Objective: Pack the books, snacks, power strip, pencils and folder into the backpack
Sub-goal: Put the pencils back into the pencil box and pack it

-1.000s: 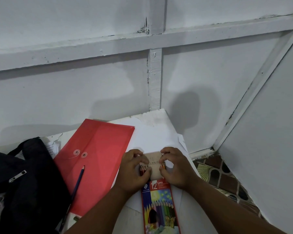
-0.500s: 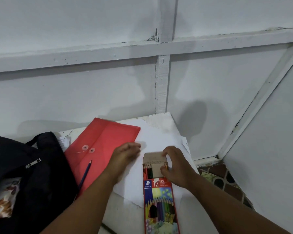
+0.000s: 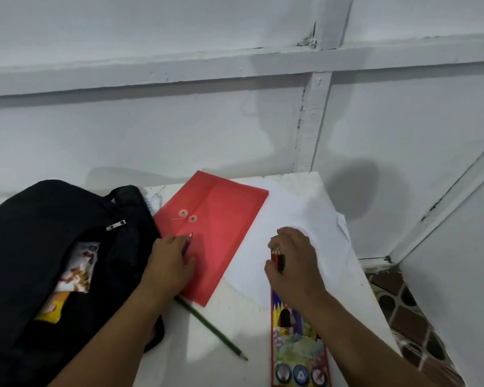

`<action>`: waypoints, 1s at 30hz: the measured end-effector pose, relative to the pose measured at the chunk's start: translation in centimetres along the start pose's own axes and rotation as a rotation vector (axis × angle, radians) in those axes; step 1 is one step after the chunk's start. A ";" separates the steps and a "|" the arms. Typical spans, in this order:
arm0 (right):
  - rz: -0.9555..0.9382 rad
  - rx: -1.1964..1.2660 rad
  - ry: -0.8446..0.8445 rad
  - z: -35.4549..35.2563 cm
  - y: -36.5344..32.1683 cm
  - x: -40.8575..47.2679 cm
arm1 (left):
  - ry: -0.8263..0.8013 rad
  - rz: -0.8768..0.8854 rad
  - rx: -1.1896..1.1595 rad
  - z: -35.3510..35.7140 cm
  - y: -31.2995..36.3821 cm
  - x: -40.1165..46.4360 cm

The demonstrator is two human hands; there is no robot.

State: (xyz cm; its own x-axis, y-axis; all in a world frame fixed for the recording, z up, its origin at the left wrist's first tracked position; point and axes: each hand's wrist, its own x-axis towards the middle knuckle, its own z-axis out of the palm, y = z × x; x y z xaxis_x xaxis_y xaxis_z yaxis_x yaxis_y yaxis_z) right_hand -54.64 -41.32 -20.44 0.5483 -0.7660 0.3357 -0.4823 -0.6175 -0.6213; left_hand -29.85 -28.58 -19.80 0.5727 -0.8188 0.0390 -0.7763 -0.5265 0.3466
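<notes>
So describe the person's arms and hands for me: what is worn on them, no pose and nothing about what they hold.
Both forearms are bare right to the frame's lower edge: no sleeves in view. The left hand and the right hand wear no gloves, and no ring, watch or bracelet shows on the fingers, wrists or forearms. Nothing is marked or wrapped on either arm.

Pencil box bottom beyond the frame edge

**Items on the table**

A black backpack is set open at the table's left edge, snack packets visible inside. A red folder is laid flat near the back edge. A coloured-pencil box is placed at the front edge, a green pencil beside it.
</notes>
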 end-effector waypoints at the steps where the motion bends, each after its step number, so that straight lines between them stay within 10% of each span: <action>1: -0.027 0.017 -0.005 0.5 -0.9 -0.5 | -0.026 -0.015 -0.009 0.2 0.1 0.0; 30: 0.086 -0.065 -0.248 5.8 -8.3 -7.8 | -0.072 -0.257 -1.267 -0.7 -3.1 1.0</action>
State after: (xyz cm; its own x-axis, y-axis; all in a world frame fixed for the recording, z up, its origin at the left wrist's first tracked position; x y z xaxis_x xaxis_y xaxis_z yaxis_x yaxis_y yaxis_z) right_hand -50.95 -29.21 -21.96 0.6501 -0.7539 0.0947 -0.5731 -0.5683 -0.5904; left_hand -26.70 -27.57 -20.21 0.6214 -0.7582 -0.1974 0.1646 -0.1200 0.9790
